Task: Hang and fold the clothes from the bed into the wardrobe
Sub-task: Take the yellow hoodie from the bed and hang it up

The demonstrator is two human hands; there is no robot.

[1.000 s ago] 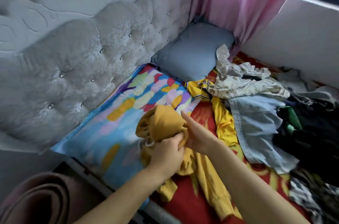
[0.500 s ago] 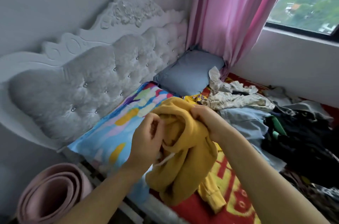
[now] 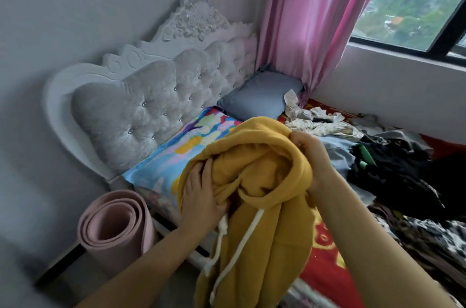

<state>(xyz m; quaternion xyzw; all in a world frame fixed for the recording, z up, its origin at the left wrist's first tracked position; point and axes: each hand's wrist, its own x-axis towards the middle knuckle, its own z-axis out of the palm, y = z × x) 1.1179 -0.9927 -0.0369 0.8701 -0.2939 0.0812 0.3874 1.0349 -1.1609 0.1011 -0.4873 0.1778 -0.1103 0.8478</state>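
Lifted clear off the bed (image 3: 325,272) now, that yellow hoodie (image 3: 254,206), where a second ago it was still bunched low against the patterned pillow (image 3: 181,153). Hanging front and centre, hood up top, white drawstring (image 3: 242,237) dangling toward 6 o'clock. Left hand (image 3: 201,196) clutching a fold of the body at about 8 o'clock of the bundle, right hand (image 3: 310,156) pinching the hood edge at 2 o'clock. Both closed on fabric, nothing loose.

Stuff that could go sideways, just guessing: still all twisted up, so might end up hung inside out or crooked. Could snag that cord or pull it through the hood. Long tail hanging low, so could easily drag over the rolled mat (image 3: 113,227) at 8 o'clock. Rest of the clothes pile (image 3: 393,169) sitting at 3 o'clock, untouched. No wardrobe in view.
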